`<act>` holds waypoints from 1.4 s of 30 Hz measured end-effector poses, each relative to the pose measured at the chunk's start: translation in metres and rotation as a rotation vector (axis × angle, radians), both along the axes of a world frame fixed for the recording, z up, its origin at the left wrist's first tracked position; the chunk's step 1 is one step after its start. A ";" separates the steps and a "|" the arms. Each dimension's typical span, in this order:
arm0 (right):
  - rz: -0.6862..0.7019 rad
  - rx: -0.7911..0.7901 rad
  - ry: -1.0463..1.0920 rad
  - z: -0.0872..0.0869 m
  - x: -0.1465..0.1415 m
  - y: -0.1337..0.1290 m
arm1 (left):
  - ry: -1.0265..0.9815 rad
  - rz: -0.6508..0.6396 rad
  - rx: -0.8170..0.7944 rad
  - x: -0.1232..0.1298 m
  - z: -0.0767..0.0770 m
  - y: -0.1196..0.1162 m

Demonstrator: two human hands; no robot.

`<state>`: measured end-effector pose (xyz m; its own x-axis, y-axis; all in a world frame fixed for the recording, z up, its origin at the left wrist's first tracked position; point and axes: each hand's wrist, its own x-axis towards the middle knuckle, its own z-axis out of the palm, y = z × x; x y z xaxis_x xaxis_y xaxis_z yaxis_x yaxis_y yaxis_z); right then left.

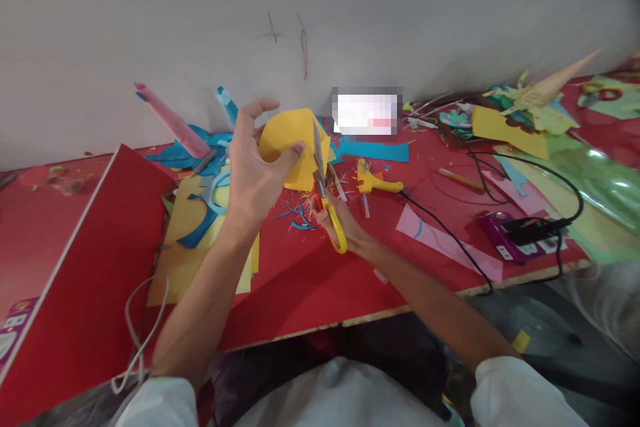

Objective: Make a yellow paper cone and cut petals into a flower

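Note:
My left hand (257,163) holds a piece of yellow paper (287,140) above the table, its thumb on the near face and other fingers partly hidden behind. Around the handles of a pair of scissors (320,167) with red and yellow grips, my right hand (337,220) is closed. The scissors point up, with their blades at the right edge of the yellow paper. Beneath the hands, thin blue and yellow paper scraps (300,213) lie on the red table (300,293).
A yellow glue gun (377,180) lies right of the scissors, its black cord running to a purple power box (510,237). Pink strip (450,243) nearby. Left are stacked paper sheets (170,267) and a red divider (90,280). A blurred screen (367,113) stands behind.

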<state>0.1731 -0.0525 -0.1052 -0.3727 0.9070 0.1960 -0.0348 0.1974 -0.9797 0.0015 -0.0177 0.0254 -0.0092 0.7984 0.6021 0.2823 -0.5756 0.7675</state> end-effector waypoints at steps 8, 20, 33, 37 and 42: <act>0.013 0.015 0.071 0.002 -0.002 -0.005 | -0.042 0.000 -0.045 0.006 -0.002 -0.005; 0.000 0.048 0.137 -0.002 -0.005 -0.004 | -0.097 0.035 -0.035 0.014 -0.009 -0.007; -0.001 0.036 0.119 0.005 -0.005 -0.007 | -0.108 0.014 -0.026 0.017 -0.017 -0.005; 0.024 0.079 0.092 0.010 -0.002 -0.009 | -0.121 0.013 -0.035 0.018 -0.018 -0.005; 0.022 0.111 0.115 0.009 -0.001 -0.010 | -0.147 0.001 -0.059 0.020 -0.017 -0.007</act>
